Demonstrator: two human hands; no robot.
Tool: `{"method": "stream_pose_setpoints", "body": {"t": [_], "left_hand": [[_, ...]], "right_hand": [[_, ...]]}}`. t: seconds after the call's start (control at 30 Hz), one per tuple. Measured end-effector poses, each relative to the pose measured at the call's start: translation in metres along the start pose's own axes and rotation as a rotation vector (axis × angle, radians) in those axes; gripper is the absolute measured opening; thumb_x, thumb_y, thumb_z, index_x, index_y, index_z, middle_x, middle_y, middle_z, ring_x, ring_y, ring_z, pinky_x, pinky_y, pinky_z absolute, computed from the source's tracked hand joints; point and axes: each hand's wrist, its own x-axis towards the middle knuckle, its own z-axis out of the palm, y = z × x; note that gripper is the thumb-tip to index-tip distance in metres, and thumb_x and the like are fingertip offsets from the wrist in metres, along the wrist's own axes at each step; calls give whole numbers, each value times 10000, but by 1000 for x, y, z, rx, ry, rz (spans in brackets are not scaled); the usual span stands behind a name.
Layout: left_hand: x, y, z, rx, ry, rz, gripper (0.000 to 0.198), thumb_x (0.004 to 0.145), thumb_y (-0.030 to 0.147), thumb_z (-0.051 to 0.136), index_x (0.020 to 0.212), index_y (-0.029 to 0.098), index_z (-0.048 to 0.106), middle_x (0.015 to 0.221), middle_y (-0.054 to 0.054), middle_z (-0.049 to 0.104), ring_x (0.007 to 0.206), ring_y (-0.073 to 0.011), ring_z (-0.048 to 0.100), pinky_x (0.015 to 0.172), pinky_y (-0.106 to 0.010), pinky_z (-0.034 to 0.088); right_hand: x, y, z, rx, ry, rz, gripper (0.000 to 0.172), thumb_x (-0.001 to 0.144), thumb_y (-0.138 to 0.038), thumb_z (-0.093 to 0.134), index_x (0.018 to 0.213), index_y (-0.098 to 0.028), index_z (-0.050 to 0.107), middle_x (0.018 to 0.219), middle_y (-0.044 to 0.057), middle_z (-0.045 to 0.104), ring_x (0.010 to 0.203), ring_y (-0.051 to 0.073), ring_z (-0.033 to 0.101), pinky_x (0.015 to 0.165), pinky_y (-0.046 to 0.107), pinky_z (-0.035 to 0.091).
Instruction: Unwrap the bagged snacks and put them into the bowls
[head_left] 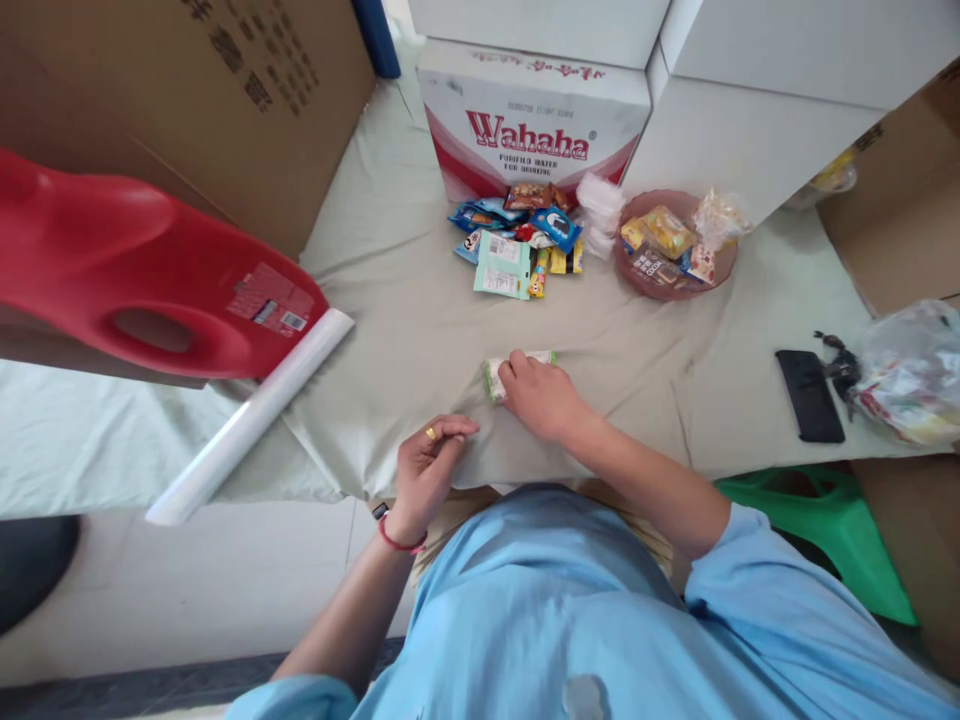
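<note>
Holding a snack packet [493, 381], right hand [541, 396] half-curled.

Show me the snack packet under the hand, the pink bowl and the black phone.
snack packet [493, 381]: head view, on its uncovered left end.
pink bowl [660, 292]: head view, on its near rim.
black phone [810, 395]: head view, on the middle of its flat face.

The right hand [544, 400] holds a snack packet [491, 380] in the middle of the table [420, 320], with the left hand [429, 468] near it at 7 o'clock. From the packet, a pile of snacks [517, 250] lies at 12 o'clock before the Wahaha box [532, 120], and a bowl [666, 294] of snacks at 1 o'clock. A phone [810, 395] lies at 3 o'clock and a roll [251, 420] at 9 o'clock.
</note>
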Motion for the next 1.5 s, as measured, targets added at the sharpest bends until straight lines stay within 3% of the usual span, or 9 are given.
{"method": "stream_pose_setpoints", "body": {"t": [0.13, 0.27, 0.47, 0.67, 0.87, 1.0, 1.17, 1.33, 1.5], "left_hand": [[11, 0, 19, -27, 135, -25, 179, 924, 352, 702, 1038, 222, 749, 1123, -64, 731, 1078, -203, 681, 932, -317, 540], [26, 6, 44, -230, 64, -151, 587, 827, 482, 829, 1319, 248, 610, 1418, -119, 628, 1256, -250, 642, 937, -337, 564], [35, 21, 83, -367, -94, -316, 578, 763, 549, 859, 1151, 176, 646, 1145, -107, 755, 1037, -257, 726, 920, -394, 582], [35, 26, 94, -258, -130, -314, 533, 781, 545, 825, 1132, 193, 633, 1163, -95, 752, 1093, -247, 715, 997, -405, 556], [25, 19, 55, -38, -77, -323, 541, 807, 615, 757, 1133, 196, 653, 1124, -98, 760, 1111, -262, 711, 1032, -432, 540], [11, 4, 19, 111, 20, -373, 575, 786, 677, 728, 1104, 204, 647, 1057, -87, 768, 1002, -265, 722, 949, -429, 567], [-8, -11, -6, 407, 72, -286, 528, 874, 686, 593, 1126, 228, 666, 1060, -77, 765, 944, -276, 725, 851, -428, 575], [-19, -25, -4, 727, 57, 184, 244, 969, 407, 583, 1085, 217, 684, 1031, -98, 757, 949, -273, 723, 849, -412, 582], [-19, -36, 6, 873, 19, 695, 199, 885, 107, 677, 1049, 219, 675, 961, -69, 765, 891, -240, 718, 851, -374, 571]], "right_hand": [[-7, 20, -14, 189, 61, 91, 238, 1069, -332, 510, 1145, -174, 671, 1184, 148, 646, 947, 257, 658, 734, 346, 502], [-21, 46, -13, 833, 140, 94, 405, 1056, -518, 485, 865, -190, 628, 889, 64, 625, 822, 204, 615, 746, 322, 491], [-44, 37, 28, 1515, 78, 171, 609, 897, -787, 597, 1081, -214, 693, 896, 33, 680, 833, 196, 640, 750, 314, 535], [-64, 59, 42, 1124, 278, 211, 583, 970, -634, 598, 1383, -230, 674, 1124, 93, 729, 986, 251, 665, 935, 430, 558], [-47, 222, -46, 516, 711, 395, 592, 1049, -600, 475, 1545, -295, 581, 1453, 100, 638, 1461, 325, 475, 1237, 577, 346], [-2, 310, -81, 464, 625, 454, 514, 1043, -471, 512, 1469, -227, 663, 1421, 100, 685, 1394, 313, 564, 1219, 533, 393], [40, 308, -56, 382, 355, 491, 419, 1028, -334, 508, 1346, -222, 756, 1297, 112, 750, 1229, 303, 670, 1134, 476, 477], [33, 289, -39, 65, 544, 475, 424, 1059, -336, 419, 1267, -239, 775, 1300, 143, 700, 1307, 346, 551, 1166, 556, 399], [17, 336, -66, -113, 814, 691, 553, 1024, -523, 521, 1441, -168, 592, 1452, 226, 519, 1386, 392, 454, 1151, 614, 365]]}}
